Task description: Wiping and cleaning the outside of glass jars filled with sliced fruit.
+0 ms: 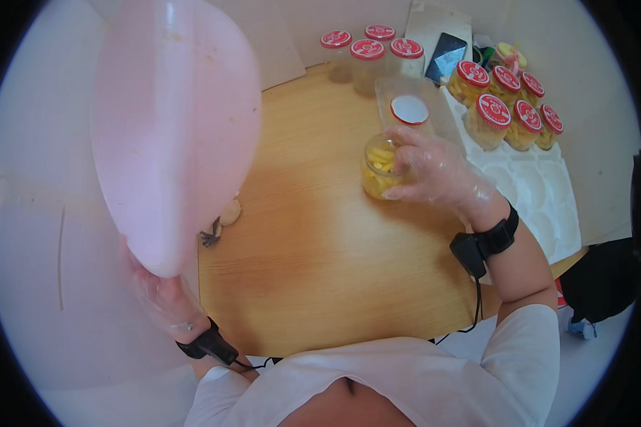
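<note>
My right hand [432, 168], in a clear plastic glove, grips an open glass jar [378, 184] by its side and rim. Yellow cut pieces lie in liquid inside it. Just behind the jar, a red-rimmed lid [409, 110] rests with its white inside facing up. On the left, my gloved left hand [163, 299] holds the lower edge of a large pink plastic basin [176, 133], which is tipped steeply on its side. The basin hides part of that hand's fingers, and its contents cannot be made out.
Several red-lidded jars [367, 64] stand at the back. More filled, lidded jars [491, 120] are in and around a white moulded tray [534, 192] at right. A smartphone [447, 57] leans behind them. A small tan-and-grey item [225, 216] sits at the table's [299, 256] left edge.
</note>
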Tool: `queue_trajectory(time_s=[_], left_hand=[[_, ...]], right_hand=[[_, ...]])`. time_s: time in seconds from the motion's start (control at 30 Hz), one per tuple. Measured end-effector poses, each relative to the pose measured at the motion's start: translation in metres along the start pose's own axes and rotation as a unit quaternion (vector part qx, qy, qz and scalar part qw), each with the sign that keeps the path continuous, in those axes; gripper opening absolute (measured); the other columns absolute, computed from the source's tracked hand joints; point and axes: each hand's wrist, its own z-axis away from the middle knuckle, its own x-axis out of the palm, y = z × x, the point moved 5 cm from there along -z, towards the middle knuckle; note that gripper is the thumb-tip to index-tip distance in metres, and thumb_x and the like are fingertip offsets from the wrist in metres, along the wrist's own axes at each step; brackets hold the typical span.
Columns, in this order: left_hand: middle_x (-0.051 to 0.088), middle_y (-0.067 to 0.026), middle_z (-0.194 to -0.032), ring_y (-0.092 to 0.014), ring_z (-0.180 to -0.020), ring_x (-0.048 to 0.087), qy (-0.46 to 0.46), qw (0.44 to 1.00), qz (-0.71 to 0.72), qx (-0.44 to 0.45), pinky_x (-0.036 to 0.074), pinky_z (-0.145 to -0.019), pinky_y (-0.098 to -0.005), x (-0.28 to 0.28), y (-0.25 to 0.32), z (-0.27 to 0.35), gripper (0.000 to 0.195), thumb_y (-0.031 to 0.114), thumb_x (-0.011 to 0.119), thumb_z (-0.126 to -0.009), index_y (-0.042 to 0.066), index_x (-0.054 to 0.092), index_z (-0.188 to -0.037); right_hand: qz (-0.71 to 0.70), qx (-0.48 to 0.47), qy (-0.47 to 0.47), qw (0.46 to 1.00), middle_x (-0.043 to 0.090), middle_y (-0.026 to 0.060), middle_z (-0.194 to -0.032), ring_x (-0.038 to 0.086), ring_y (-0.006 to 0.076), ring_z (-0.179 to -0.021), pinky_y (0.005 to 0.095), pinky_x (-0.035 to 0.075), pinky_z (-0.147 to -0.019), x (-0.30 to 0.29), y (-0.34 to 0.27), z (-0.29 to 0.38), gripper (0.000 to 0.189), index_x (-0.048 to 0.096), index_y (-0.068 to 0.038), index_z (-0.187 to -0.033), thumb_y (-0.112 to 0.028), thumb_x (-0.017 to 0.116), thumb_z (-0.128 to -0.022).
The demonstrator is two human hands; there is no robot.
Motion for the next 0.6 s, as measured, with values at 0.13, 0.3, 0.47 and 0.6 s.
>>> queue_trajectory(time_s=[0.13, 0.3, 0.47, 0.6], left_hand=[[0.062, -0.0186, -0.141, -0.027, -0.129, 0.062, -0.034, 0.918, 0.362, -0.158, 0.052, -0.113, -0.0482, -0.004, -0.04, -0.013, 0.039, 0.016, 0.057, -0.109, -0.003, 0.053, -0.142], [0.062, -0.0183, -0.143, -0.028, -0.131, 0.061, -0.173, 0.661, 0.657, -0.32, 0.05, -0.115, -0.0496, 0.044, -0.078, -0.001, 0.044, 0.019, 0.059, -0.108, -0.006, 0.052, -0.143], [0.059, -0.0171, -0.148, -0.026, -0.136, 0.057, -0.052, 0.799, 0.453, -0.392, 0.05, -0.115, -0.0451, 0.091, -0.084, 0.022, 0.049, 0.019, 0.06, -0.107, -0.005, 0.049, -0.148], [0.058, -0.0144, -0.148, -0.025, -0.136, 0.057, -0.059, 0.794, 0.437, -0.418, 0.05, -0.114, -0.0437, 0.114, -0.081, 0.035, 0.05, 0.021, 0.061, -0.108, -0.004, 0.048, -0.149]], right_hand=[[0.011, 0.023, -0.005, 1.0, 0.064, 0.0144, -0.139, 0.068, 0.0383, -0.107, 0.0447, 0.056, -0.088, -0.001, -0.004, -0.001, 0.038, 0.063, -0.006, -0.081, -0.031, 0.091, -0.074], [0.028, 0.012, 0.002, 1.0, 0.065, 0.0148, -0.137, 0.069, 0.0383, -0.105, 0.045, 0.056, -0.087, -0.001, -0.001, 0.0, 0.037, 0.064, -0.007, -0.081, -0.032, 0.091, -0.074], [0.017, 0.011, -0.012, 1.0, 0.065, 0.0153, -0.136, 0.069, 0.0384, -0.104, 0.0447, 0.057, -0.086, 0.0, -0.001, -0.004, 0.038, 0.065, -0.008, -0.081, -0.033, 0.092, -0.072], [0.029, 0.019, -0.018, 0.999, 0.064, 0.0173, -0.14, 0.069, 0.0386, -0.104, 0.0448, 0.057, -0.087, 0.001, 0.0, -0.002, 0.039, 0.066, -0.008, -0.083, -0.033, 0.093, -0.072]])
